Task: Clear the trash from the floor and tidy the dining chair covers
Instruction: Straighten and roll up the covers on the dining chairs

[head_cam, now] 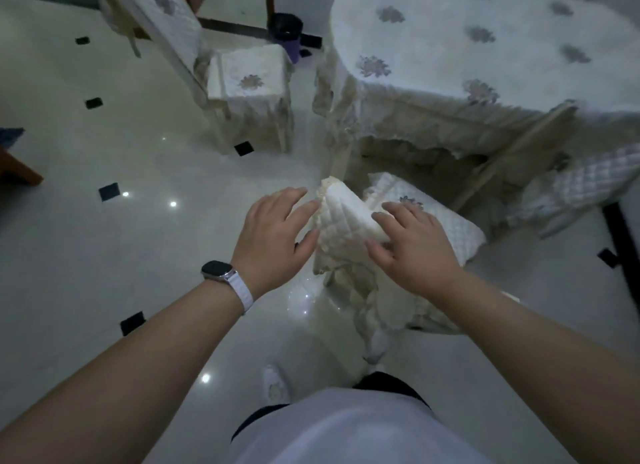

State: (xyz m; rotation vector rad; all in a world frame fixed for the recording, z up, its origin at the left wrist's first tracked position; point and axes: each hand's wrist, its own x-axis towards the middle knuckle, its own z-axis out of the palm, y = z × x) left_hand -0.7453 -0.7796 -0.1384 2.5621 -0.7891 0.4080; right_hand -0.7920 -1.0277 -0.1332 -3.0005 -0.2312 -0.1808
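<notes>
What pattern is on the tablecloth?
The tablecloth is white and quilted, with scattered grey-blue flower motifs; the head view, the only one, shows it.

I count 2 hands (left hand (273, 228), right hand (415, 252)), 1 watch (216, 269), 2 covered chairs (far chair (249, 79), near chair (450, 228)), 1 table (450, 47), 1 bin (286, 23).

Chair cover (346, 217) partly beneath right hand (415, 252)

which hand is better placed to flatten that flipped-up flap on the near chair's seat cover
Right, probably. The right hand lies on top of the flipped-up flap, fingers across it, so it can press down. The left hand only touches the flap's side edge, out over the floor.
</notes>
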